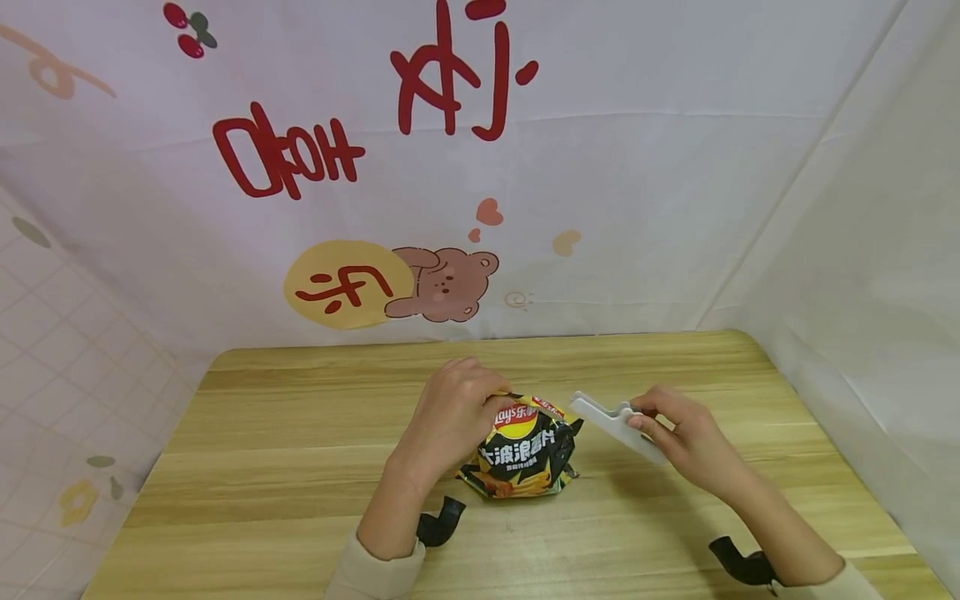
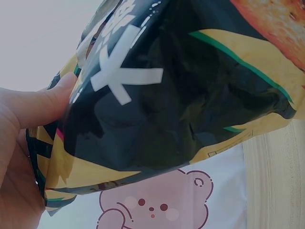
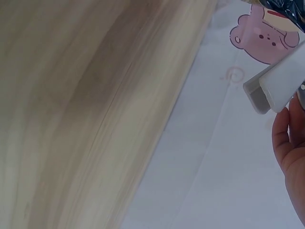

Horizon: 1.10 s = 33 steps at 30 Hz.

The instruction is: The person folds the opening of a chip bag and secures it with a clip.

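A black and yellow chip bag (image 1: pixel 525 454) stands on the wooden table, its printed front toward me. Its upper left edge is pinched by my left hand (image 1: pixel 453 408); in the left wrist view the thumb (image 2: pixel 47 102) presses on the front of the bag (image 2: pixel 143 100) and the other fingers are mostly hidden behind it. To the right, my right hand (image 1: pixel 686 437) holds a white bag clip (image 1: pixel 611 423) between thumb and fingers. The clip's far end is close to the bag's top right corner. In the right wrist view the clip (image 3: pixel 283 78) shows two long white bars.
The wooden table (image 1: pixel 300 417) reaches back to a white cloth backdrop (image 1: pixel 637 183) with red characters and a bear print. More white cloth (image 1: pixel 885 275) hangs along the right side. Black curved pieces (image 1: pixel 442 523) sit at both wrists.
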Available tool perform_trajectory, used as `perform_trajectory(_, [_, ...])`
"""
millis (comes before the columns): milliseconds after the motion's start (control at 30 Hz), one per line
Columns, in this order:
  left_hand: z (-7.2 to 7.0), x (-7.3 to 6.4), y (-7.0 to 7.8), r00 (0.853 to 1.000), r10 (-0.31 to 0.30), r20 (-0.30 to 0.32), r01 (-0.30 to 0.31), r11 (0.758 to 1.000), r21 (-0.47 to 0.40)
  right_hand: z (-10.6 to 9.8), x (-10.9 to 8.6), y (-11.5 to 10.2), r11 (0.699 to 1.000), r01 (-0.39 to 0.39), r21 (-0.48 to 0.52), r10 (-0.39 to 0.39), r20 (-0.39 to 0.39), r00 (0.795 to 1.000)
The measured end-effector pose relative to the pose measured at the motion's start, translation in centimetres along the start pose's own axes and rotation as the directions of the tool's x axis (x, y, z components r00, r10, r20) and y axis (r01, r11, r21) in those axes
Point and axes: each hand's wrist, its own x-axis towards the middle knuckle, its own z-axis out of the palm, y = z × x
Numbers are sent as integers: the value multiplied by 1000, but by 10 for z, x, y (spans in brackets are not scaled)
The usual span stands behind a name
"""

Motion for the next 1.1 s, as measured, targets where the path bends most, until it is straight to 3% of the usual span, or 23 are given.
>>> perform_trajectory(633, [0, 0, 0, 1000, 16, -1, -16, 1000, 15, 13, 8, -7, 997, 63, 50, -63, -2, 998])
perform_trajectory(1100, [-1, 0, -1, 1000, 24, -7, -24, 1000, -11, 22, 19, -12, 996, 68, 63, -69, 13, 998])
